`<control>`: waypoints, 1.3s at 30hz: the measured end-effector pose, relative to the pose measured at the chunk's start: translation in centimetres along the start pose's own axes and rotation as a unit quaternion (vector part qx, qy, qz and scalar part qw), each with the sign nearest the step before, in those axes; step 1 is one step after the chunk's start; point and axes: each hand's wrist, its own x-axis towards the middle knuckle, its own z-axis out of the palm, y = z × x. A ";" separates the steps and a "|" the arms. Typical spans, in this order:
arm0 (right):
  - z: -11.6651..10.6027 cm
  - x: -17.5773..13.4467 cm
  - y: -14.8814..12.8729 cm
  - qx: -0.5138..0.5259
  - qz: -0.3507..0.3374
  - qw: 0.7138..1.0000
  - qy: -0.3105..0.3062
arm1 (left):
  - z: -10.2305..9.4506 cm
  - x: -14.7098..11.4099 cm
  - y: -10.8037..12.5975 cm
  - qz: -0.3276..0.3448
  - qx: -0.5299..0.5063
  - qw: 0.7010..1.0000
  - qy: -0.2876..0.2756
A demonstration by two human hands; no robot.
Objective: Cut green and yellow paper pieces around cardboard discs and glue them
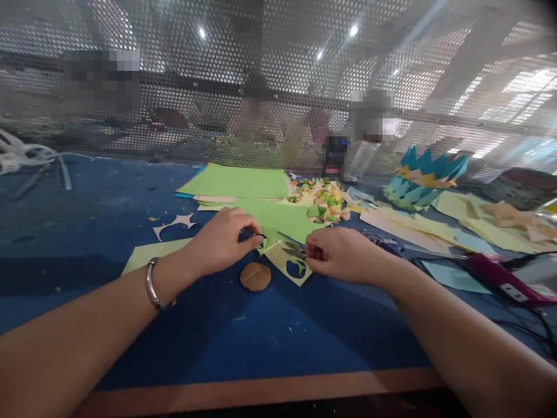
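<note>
My left hand is over the middle of the table, thumb and forefinger pinched together near a thin green paper scrap. What sits between those fingertips is too small to make out. My right hand has its fingers curled round a pair of scissors, whose blades point left; the handles are hidden in the palm. Beneath the blades lies a pale yellow paper piece with a rounded hole cut in it. A round brown disc rests just in front of my hands. A blue stick lies behind the scissors.
Green sheets are stacked at the back, beside a heap of folded paper pieces. A spiky paper crown, paper strips and a magenta power strip are to the right. A perforated metal screen stands behind the table.
</note>
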 end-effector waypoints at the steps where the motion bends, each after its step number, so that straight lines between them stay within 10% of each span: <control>1: 0.0 0.0 0.0 -0.005 0.009 1.000 -0.001 | 0.2 0.0 0.5 0.010 -0.006 1.000 -0.009; 16: -0.1 0.1 0.4 -0.021 0.024 0.999 -0.016 | 0.5 3.1 3.5 -0.051 -0.138 0.973 -0.179; 21: -1.0 0.2 0.9 0.014 0.000 0.998 0.059 | -2.5 2.5 1.6 -0.097 -0.235 0.967 -0.028; 26: -1.1 0.5 1.4 0.126 0.055 0.976 0.166 | -2.5 2.6 0.9 -0.150 -0.449 0.871 0.129; 29: -0.6 0.8 1.6 0.331 0.077 0.921 0.191 | -0.8 2.6 1.7 -0.178 -0.542 0.812 0.124; 33: -0.2 1.2 1.2 0.504 0.090 0.836 0.196 | 0.9 2.1 3.3 -0.142 -0.553 0.818 0.068; 39: -0.2 1.1 0.4 0.449 0.080 0.863 0.216 | 1.4 1.8 3.8 -0.105 -0.505 0.856 0.020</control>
